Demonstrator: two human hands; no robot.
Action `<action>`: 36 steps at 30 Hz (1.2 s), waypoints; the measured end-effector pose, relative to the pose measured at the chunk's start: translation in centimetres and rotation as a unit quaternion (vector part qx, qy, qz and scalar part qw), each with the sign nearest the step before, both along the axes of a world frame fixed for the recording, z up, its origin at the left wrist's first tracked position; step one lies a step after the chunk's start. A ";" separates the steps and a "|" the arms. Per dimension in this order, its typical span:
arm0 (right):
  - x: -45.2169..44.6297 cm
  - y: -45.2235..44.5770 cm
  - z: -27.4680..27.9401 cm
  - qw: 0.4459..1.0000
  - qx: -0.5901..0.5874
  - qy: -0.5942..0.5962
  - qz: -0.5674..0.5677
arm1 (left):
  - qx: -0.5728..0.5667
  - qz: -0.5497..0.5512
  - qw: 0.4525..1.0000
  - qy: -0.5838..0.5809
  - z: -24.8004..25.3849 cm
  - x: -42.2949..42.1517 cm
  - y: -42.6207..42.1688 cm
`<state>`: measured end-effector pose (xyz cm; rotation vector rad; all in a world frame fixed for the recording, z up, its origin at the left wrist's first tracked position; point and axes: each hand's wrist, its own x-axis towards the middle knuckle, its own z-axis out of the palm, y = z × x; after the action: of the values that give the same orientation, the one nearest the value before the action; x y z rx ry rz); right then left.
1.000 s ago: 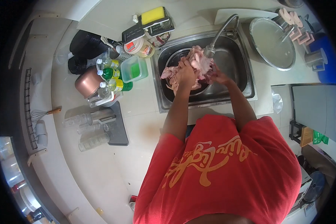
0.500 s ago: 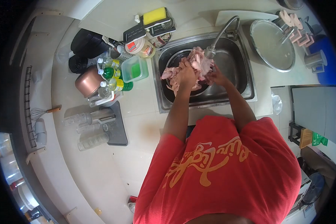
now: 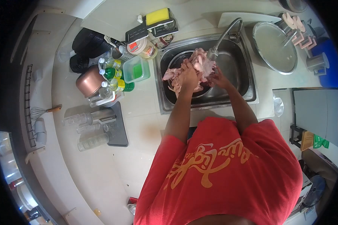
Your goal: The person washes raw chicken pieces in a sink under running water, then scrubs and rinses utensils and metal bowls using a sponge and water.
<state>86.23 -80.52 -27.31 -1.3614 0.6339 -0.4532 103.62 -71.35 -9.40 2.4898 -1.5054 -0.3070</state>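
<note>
Raw pink meat (image 3: 202, 63), apparently poultry, is heaped over a round dark bowl (image 3: 176, 57) in the left part of the steel sink (image 3: 234, 69). My left hand (image 3: 188, 77) lies on the meat with its fingers closed round part of it. At the right edge of the heap, my right hand (image 3: 218, 79) grips the meat from the side; its fingertips are partly hidden. The flexible faucet's spray head (image 3: 212, 54) hangs just above the meat, between and beyond my hands.
Right of the sink stands a large metal basin (image 3: 275, 47) with cloudy liquid. Left of it are a green-tinted plastic container (image 3: 136, 69), bottles (image 3: 112, 73), a copper-coloured pot (image 3: 90, 83) and glasses on a dark mat (image 3: 118, 127). A yellow sponge (image 3: 157, 16) sits behind.
My right hand has shifted slightly inward and closed more against the meat. My left hand stays on the heap. The whole view has moved slightly.
</note>
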 end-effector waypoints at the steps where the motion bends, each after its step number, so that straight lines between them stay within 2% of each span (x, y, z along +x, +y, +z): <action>1: -0.1 0.3 0.7 1.000 0.027 -0.007 -0.003 | 0.001 0.004 1.000 0.001 -0.1 0.0 0.0; 4: -0.2 0.3 0.0 0.998 0.053 -0.013 -0.007 | -0.009 -0.005 1.000 0.007 -0.2 0.1 0.0; 7: 0.1 -0.3 -0.7 0.999 0.017 -0.038 0.018 | 0.027 0.002 0.999 0.018 0.4 0.0 0.0; 9: 0.0 0.0 -1.0 0.997 0.024 -0.080 -0.001 | -0.002 -0.005 1.000 -0.006 0.3 -0.1 0.1; 11: -0.1 -0.4 -1.6 0.999 0.001 -0.037 0.013 | -0.013 -0.008 1.000 -0.010 0.1 -0.1 0.1; 16: -0.3 0.6 0.9 0.998 0.037 -0.041 -0.018 | -0.021 -0.012 1.000 -0.015 0.3 -0.1 0.1; 19: -0.3 -0.5 -0.2 0.999 -0.022 0.016 0.023 | -0.008 -0.007 1.000 -0.012 0.3 -0.2 0.1; 29: -0.4 -0.6 -0.9 0.999 0.005 0.006 0.033 | 0.011 0.003 1.000 -0.003 0.0 0.0 0.0; 32: -0.6 -0.7 1.1 0.999 -0.009 0.025 0.024 | 0.017 0.007 1.000 0.003 -0.2 0.0 -0.1; 36: 0.0 -5.2 -3.4 0.997 -0.058 0.023 -0.055 | 0.002 -0.010 1.000 -0.003 -0.1 0.2 0.0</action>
<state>86.21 -85.72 -30.67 -1.4549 0.7325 -0.5567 103.82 -71.34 -9.46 2.4813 -1.5348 -0.3072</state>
